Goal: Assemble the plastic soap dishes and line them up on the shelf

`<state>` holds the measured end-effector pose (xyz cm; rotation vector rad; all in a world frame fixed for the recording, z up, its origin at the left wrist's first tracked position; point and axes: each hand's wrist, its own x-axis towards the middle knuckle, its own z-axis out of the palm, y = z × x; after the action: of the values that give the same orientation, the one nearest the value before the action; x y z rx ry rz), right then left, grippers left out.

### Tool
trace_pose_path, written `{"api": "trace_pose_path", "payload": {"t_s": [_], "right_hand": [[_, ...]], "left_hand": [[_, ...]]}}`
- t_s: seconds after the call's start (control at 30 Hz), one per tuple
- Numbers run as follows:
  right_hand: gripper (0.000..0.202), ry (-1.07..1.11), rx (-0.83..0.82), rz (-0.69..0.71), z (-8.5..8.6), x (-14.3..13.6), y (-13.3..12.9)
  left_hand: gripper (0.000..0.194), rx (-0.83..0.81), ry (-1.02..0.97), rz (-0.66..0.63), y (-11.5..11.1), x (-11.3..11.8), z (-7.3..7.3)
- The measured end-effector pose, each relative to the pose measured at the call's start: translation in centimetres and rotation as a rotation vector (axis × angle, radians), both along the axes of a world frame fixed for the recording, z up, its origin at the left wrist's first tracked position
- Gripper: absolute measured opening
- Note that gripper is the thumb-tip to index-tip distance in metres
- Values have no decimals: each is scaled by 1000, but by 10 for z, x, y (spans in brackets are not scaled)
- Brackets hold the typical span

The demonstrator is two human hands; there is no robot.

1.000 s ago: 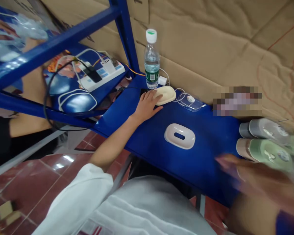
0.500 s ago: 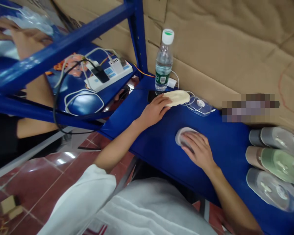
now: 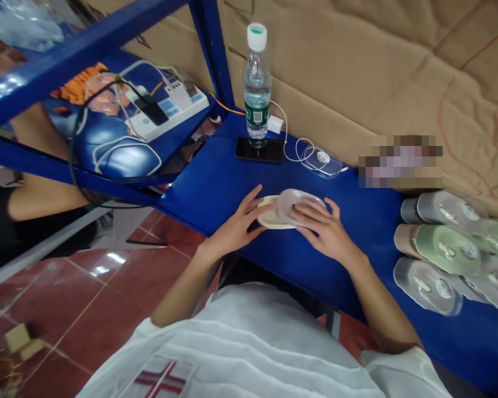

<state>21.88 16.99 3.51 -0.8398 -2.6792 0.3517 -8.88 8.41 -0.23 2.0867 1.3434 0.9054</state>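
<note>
On the blue table a cream shallow oval plastic piece [image 3: 269,220] lies in front of me. My left hand [image 3: 241,220] has its left end between thumb and fingers, with one finger lifted away. My right hand [image 3: 326,226] grips a translucent oval plastic cover [image 3: 292,200] from above. That cover is tilted over the right part of the cream piece, hiding it; whether the two touch all round I cannot tell.
A water bottle [image 3: 257,88] stands by a black phone [image 3: 249,150]. Behind lie a white cable [image 3: 286,138] and a clear oval case [image 3: 323,165]. Several lidded boxes [image 3: 444,249] are stacked right. Left are a blue frame bar [image 3: 87,47], a power strip [image 3: 170,113] and another person's arm [image 3: 45,188].
My left hand has drawn the cream piece from beside the bottle towards me. My right hand has brought the translucent cover left over it. The view has shifted slightly.
</note>
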Motion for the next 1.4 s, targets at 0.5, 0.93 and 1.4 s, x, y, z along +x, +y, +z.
{"api": "trace_pose_path", "payload": {"t_s": [0.5, 0.93, 1.4], "right_hand": [[72, -54, 86, -494, -8, 0, 123], [54, 180, -60, -322, 1, -27, -12], [66, 174, -46, -22, -14, -35, -50]], "left_hand": [[46, 50, 259, 72, 10, 15, 6], [112, -77, -31, 62, 15, 3, -7], [90, -30, -149, 22, 15, -7, -7]]}}
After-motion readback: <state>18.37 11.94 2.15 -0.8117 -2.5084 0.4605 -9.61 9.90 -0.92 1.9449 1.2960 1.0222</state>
